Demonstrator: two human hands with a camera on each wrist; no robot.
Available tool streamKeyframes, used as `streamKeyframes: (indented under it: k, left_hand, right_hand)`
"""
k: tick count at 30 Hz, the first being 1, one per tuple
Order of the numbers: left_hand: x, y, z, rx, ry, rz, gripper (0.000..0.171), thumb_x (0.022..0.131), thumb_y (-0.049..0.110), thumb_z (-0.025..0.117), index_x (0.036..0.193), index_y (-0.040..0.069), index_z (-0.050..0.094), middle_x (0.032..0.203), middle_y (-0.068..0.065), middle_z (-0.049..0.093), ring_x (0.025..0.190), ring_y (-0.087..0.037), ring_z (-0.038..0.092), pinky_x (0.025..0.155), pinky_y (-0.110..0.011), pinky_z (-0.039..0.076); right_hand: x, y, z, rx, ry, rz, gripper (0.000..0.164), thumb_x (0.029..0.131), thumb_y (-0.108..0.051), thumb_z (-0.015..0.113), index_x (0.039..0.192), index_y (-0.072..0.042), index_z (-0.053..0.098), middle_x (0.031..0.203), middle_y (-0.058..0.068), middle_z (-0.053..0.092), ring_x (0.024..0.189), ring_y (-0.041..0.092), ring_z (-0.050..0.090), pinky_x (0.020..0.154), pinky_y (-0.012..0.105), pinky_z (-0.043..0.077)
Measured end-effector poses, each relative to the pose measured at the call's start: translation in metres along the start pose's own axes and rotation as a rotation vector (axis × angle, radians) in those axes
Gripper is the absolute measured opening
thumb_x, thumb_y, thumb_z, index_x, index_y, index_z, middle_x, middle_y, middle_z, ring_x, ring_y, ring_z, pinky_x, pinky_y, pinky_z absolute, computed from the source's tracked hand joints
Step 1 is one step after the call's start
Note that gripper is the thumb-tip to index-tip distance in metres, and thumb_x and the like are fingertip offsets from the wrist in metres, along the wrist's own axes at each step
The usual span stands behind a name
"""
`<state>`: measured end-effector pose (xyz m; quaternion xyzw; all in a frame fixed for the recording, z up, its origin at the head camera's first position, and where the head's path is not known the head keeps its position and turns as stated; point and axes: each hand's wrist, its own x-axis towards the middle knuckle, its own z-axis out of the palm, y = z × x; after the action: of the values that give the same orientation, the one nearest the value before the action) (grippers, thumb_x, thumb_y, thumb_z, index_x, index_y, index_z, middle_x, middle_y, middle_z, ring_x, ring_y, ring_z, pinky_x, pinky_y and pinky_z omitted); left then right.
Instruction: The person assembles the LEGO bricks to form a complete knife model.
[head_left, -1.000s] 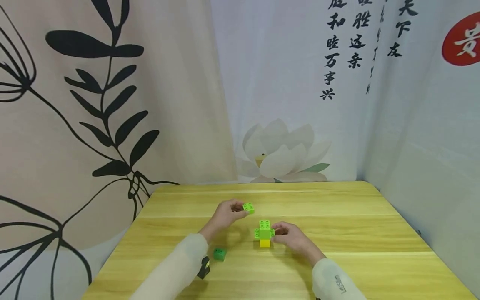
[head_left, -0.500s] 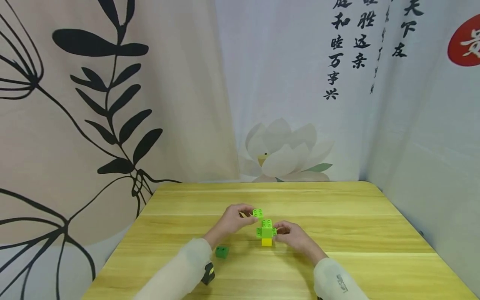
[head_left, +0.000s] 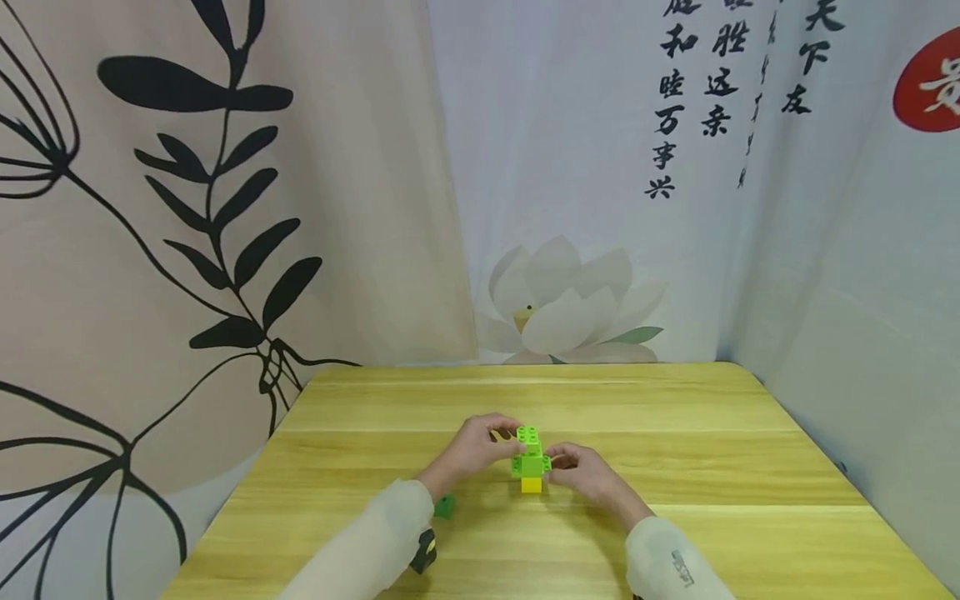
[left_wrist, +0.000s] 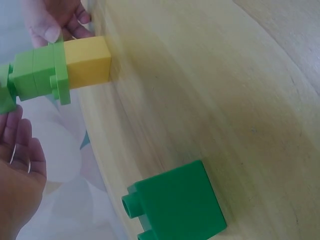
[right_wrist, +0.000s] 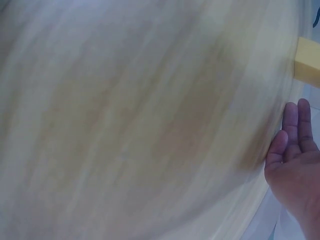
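A small tower of toy building blocks stands on the table. Its base is a yellow block (left_wrist: 89, 61), topped by a lime-green plate (left_wrist: 61, 75) and lime bricks (left_wrist: 35, 69). My left hand (head_left: 480, 442) pinches another lime brick (head_left: 528, 435) right at the tower's top; in the left wrist view a narrow, slightly tilted joint shows below it. My right hand (head_left: 588, 475) holds the plate's right end between thumb and fingers, with the thumb at the plate's edge in the left wrist view. Only the yellow block and this hand's lower fingers show in the right wrist view.
A dark green brick (left_wrist: 180, 205) lies on the wooden table (head_left: 675, 433), just beyond the left forearm in the head view. At the left cuff sits a dark device (head_left: 424, 550). Printed curtains (head_left: 375, 208) hang behind the table and along its side.
My left hand has carried its lime brick right and down, from beside the tower onto its top. The right hand has stayed at the plate. The left forearm now partly covers the green brick.
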<state>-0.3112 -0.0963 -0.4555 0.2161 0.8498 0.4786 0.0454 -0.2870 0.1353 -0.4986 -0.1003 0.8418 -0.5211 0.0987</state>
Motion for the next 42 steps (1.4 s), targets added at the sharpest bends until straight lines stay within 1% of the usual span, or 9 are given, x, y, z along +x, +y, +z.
streamKeyframes:
  k: [4, 6, 14, 22, 25, 29, 32, 37, 42]
  left_hand:
    - [0.001, 0.002, 0.0, -0.002, -0.004, -0.014, 0.029, 0.089, 0.03, 0.076, 0.116, 0.019, 0.072, 0.103, 0.009, 0.064, 0.099, -0.019, 0.055, 0.083, -0.037, 0.047]
    - [0.001, 0.002, 0.0, 0.007, -0.007, -0.014, 0.028, 0.089, 0.03, 0.076, 0.115, 0.02, 0.072, 0.103, 0.01, 0.064, 0.098, -0.017, 0.054, 0.082, -0.035, 0.047]
    - [0.004, 0.003, 0.003, 0.02, -0.038, 0.001, 0.028, 0.09, 0.032, 0.075, 0.115, 0.019, 0.072, 0.105, 0.006, 0.064, 0.098, -0.018, 0.055, 0.081, -0.033, 0.048]
    - [0.008, 0.001, 0.007, 0.046, -0.031, 0.029, 0.026, 0.091, 0.029, 0.075, 0.114, 0.018, 0.072, 0.104, 0.009, 0.064, 0.099, -0.015, 0.056, 0.084, -0.032, 0.048]
    - [0.006, -0.001, 0.01, 0.024, -0.023, 0.023, 0.027, 0.091, 0.029, 0.074, 0.115, 0.018, 0.071, 0.104, 0.008, 0.063, 0.099, -0.016, 0.057, 0.083, -0.032, 0.049]
    - [0.005, -0.007, 0.015, -0.031, -0.009, -0.005, 0.027, 0.091, 0.028, 0.075, 0.115, 0.018, 0.069, 0.102, 0.005, 0.063, 0.094, -0.018, 0.058, 0.079, -0.032, 0.05]
    - [0.004, -0.01, 0.019, -0.068, 0.005, -0.012, 0.026, 0.09, 0.028, 0.076, 0.112, 0.017, 0.068, 0.1, 0.003, 0.063, 0.091, -0.019, 0.059, 0.078, -0.032, 0.051]
    - [0.003, -0.009, 0.02, -0.095, 0.035, -0.02, 0.028, 0.09, 0.029, 0.076, 0.113, 0.017, 0.068, 0.099, 0.003, 0.064, 0.091, -0.018, 0.059, 0.079, -0.032, 0.051]
    - [0.001, -0.007, 0.019, -0.096, 0.037, -0.022, 0.028, 0.09, 0.029, 0.076, 0.115, 0.018, 0.07, 0.098, 0.003, 0.064, 0.089, -0.018, 0.059, 0.077, -0.031, 0.052]
  right_hand:
    - [0.001, -0.001, 0.0, 0.001, 0.002, 0.008, 0.035, 0.09, -0.022, 0.073, 0.121, -0.009, 0.064, 0.112, 0.007, 0.065, 0.105, 0.025, 0.059, 0.09, 0.049, 0.048]
    - [0.002, -0.001, 0.0, 0.004, 0.002, 0.008, 0.036, 0.09, -0.022, 0.074, 0.121, -0.009, 0.064, 0.112, 0.008, 0.065, 0.104, 0.025, 0.059, 0.089, 0.048, 0.048]
    - [0.001, -0.001, -0.002, -0.001, -0.001, 0.001, 0.035, 0.09, -0.022, 0.073, 0.121, -0.009, 0.064, 0.113, 0.008, 0.065, 0.105, 0.026, 0.059, 0.089, 0.05, 0.048]
    - [0.003, 0.0, -0.004, 0.002, 0.016, 0.008, 0.036, 0.09, -0.022, 0.073, 0.122, -0.009, 0.063, 0.113, 0.008, 0.065, 0.105, 0.026, 0.059, 0.09, 0.049, 0.048]
    - [0.004, 0.002, -0.004, -0.002, 0.021, 0.01, 0.036, 0.09, -0.023, 0.073, 0.122, -0.009, 0.064, 0.113, 0.009, 0.065, 0.105, 0.026, 0.059, 0.088, 0.048, 0.048]
    - [0.003, 0.003, -0.002, 0.001, 0.018, 0.02, 0.035, 0.09, -0.022, 0.074, 0.121, -0.01, 0.064, 0.112, 0.008, 0.065, 0.106, 0.026, 0.059, 0.089, 0.048, 0.048]
    - [0.003, 0.002, 0.0, 0.01, 0.028, 0.034, 0.034, 0.089, -0.022, 0.074, 0.12, -0.011, 0.065, 0.112, 0.007, 0.066, 0.106, 0.026, 0.059, 0.089, 0.048, 0.048]
    - [0.003, 0.0, 0.001, 0.014, 0.032, 0.032, 0.036, 0.09, -0.023, 0.073, 0.123, -0.01, 0.065, 0.115, 0.009, 0.065, 0.109, 0.028, 0.059, 0.091, 0.051, 0.047]
    - [0.003, 0.001, 0.002, 0.013, 0.034, 0.041, 0.036, 0.091, -0.024, 0.073, 0.124, -0.011, 0.065, 0.114, 0.008, 0.066, 0.109, 0.027, 0.059, 0.091, 0.051, 0.047]
